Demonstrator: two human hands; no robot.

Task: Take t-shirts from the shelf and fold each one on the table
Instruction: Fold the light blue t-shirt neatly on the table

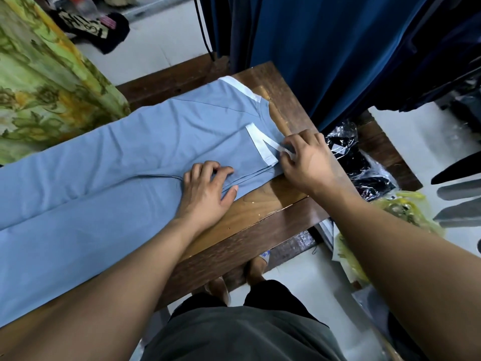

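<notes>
A light blue t-shirt [112, 162] with white trim lies flat along a dark wooden table [260, 217], its sides folded inward and its white V-neck collar [260, 144] near the table's right edge. The shirt's lower part runs off toward the left end of the table and out of view. The left hand [205, 190] rests on the near folded edge of the shirt, fingers curled down onto the cloth and the thumb lying beside the fold. The right hand [304, 160] sits at the collar by the right edge, its fingertips pinching the white trim.

The tabletop is worn brown wood with scuffed patches and a darker plank along its near edge. A green and yellow floral cloth [46, 82] hangs past the far left corner. Dark blue garments [325, 48] hang behind the far right corner, draping down to the table's edge. Off the right edge, black clothing in clear plastic wrap [351, 152] lies on a lower wooden surface, with a yellow plastic bag [400, 207] just beyond it on the pale floor [416, 136]. A black printed garment [99, 27] lies on the floor beyond the table. The person's dark shorts and feet show beneath the near edge.
</notes>
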